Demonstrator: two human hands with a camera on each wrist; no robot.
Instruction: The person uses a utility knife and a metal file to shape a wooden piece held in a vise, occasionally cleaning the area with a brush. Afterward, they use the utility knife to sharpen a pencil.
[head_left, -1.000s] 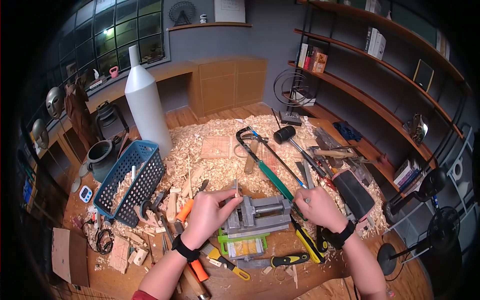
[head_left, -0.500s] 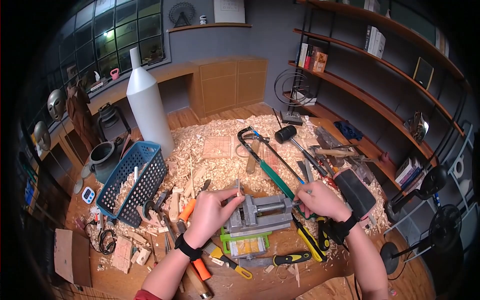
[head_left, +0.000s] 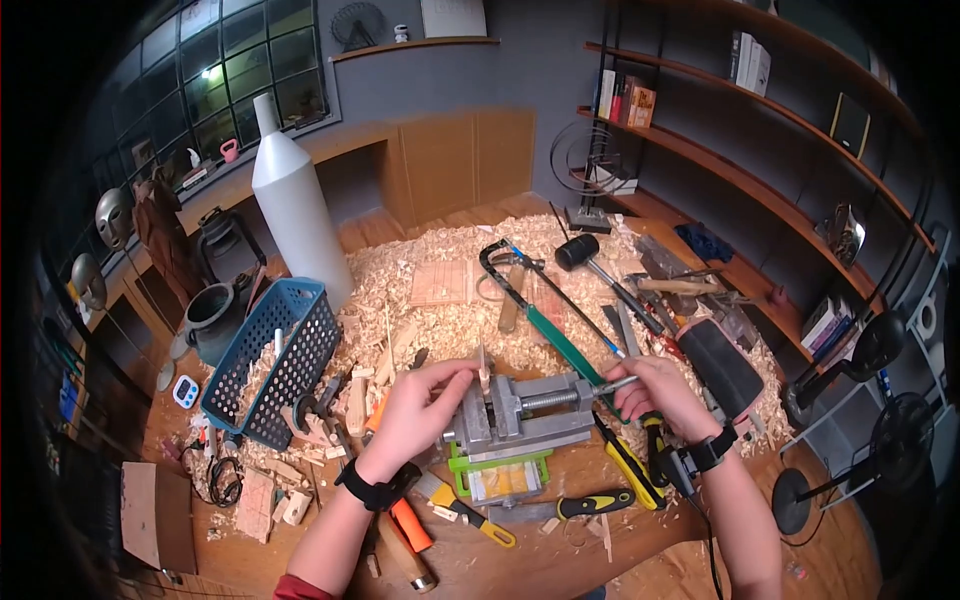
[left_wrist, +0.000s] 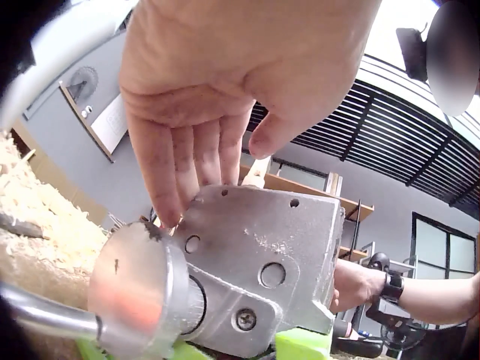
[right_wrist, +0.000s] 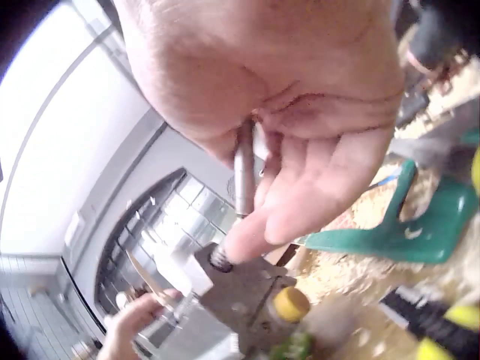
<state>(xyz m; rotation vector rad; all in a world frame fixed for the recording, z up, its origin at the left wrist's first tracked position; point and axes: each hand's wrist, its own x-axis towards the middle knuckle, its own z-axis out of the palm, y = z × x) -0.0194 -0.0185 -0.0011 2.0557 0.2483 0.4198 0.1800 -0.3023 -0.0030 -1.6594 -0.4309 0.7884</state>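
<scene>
A grey metal vise [head_left: 545,425] stands on a green-edged base, a thin upright piece of wood [head_left: 485,378] between its jaws. My left hand [head_left: 415,415] is beside the jaws, fingertips close to the wood; whether they touch it is unclear. In the left wrist view that hand [left_wrist: 240,82] has nearly straight fingers behind the vise [left_wrist: 255,240], its thumb apart, near the wood's tip [left_wrist: 256,174]. My right hand [head_left: 665,395] holds the vise's handle [head_left: 612,386]. The right wrist view shows the handle [right_wrist: 244,176] running from the palm, with fingers of my right hand [right_wrist: 277,112] curled about it.
A green-handled hacksaw [head_left: 555,335] and black mallet [head_left: 590,262] lie behind the vise among shavings. At left are a blue basket [head_left: 285,365] and white bottle [head_left: 300,215]. Yellow-black tools [head_left: 632,465] and an orange-handled tool [head_left: 408,522] lie nearer; a black case [head_left: 718,368] is right.
The left thumb and fingers have parted from their pinch at the wood. The right hand has turned at the handle, showing more of the rod. The head view has shifted slightly.
</scene>
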